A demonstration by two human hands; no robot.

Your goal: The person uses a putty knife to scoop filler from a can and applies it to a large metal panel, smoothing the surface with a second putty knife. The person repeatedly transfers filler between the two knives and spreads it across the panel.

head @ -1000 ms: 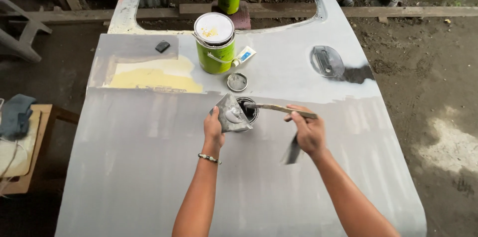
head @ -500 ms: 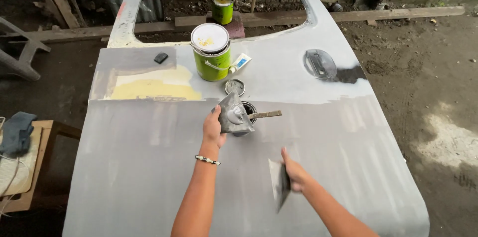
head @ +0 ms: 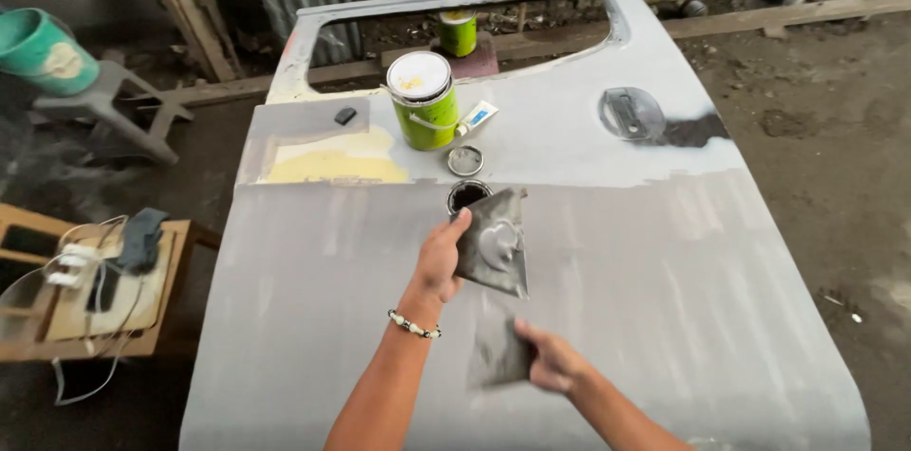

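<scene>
Weathered wood makes up the low table (head: 104,313) at the far left, where a dark cloth (head: 140,235) and white cables lie. Above it a teal bucket (head: 38,48) sits tipped on a grey stool.

Dull grey primer covers the broad car door panel (head: 664,318) that lies flat as a work surface. It has a matte, streaked look, with a pale yellow filler patch (head: 332,165) near its upper left and a small dark block (head: 345,115) beside that.

A green can (head: 422,100) with a white lid stands upright on the panel, close enough to reach, with a white tube (head: 476,117) leaning at its base. Just below lie a round metal lid (head: 465,160) and a small open tin (head: 467,195) of dark stuff.

The left hand (head: 441,257) clasps the edge of a flat grey mixing board (head: 493,242), thumb on top and fingers under. The board is held tilted above the panel, so the pale smear of paste on its face shows, just below the tin.

The right hand (head: 555,364) is closed around a thin, flat spreader (head: 501,354). The blade points left, directly below the board, apparently just above the panel, though blur hides any contact.

Further right, a round recessed fitting (head: 631,112) sits in the panel beside a dark unpainted patch.
</scene>
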